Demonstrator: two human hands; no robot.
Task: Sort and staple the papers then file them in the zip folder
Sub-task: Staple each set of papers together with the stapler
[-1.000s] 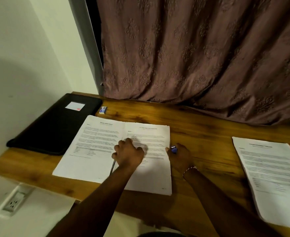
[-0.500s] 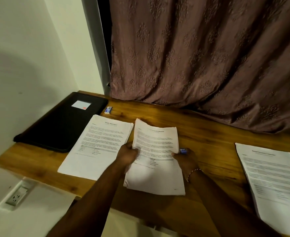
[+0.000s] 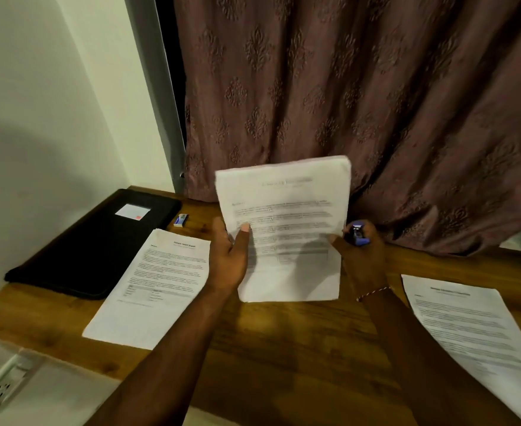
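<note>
Forearms cross the near edge of the bench (image 3: 284, 348). A socket (image 3: 4, 388) sits in the wall below the bench's near left corner. The right papers (image 3: 474, 333) lie flat by the right edge, running off the near edge of the view. The left papers (image 3: 158, 287) lie flat left of the middle, printed side up.

Over the middle, both hands hold a sheaf (image 3: 287, 229) raised and nearly upright, its text facing the person. The left hand (image 3: 230, 256) pinches the sheaf's left edge, thumb on the front. The right hand (image 3: 363, 253) is curled round a blue stapler (image 3: 357, 233), and its thumb touches the sheaf's right edge.

The black zip folder (image 3: 99, 241) lies shut in the far left corner, just beside the left papers. A small box (image 3: 181, 219) sits at its right. A curtain (image 3: 345, 103) hangs along the far edge.
</note>
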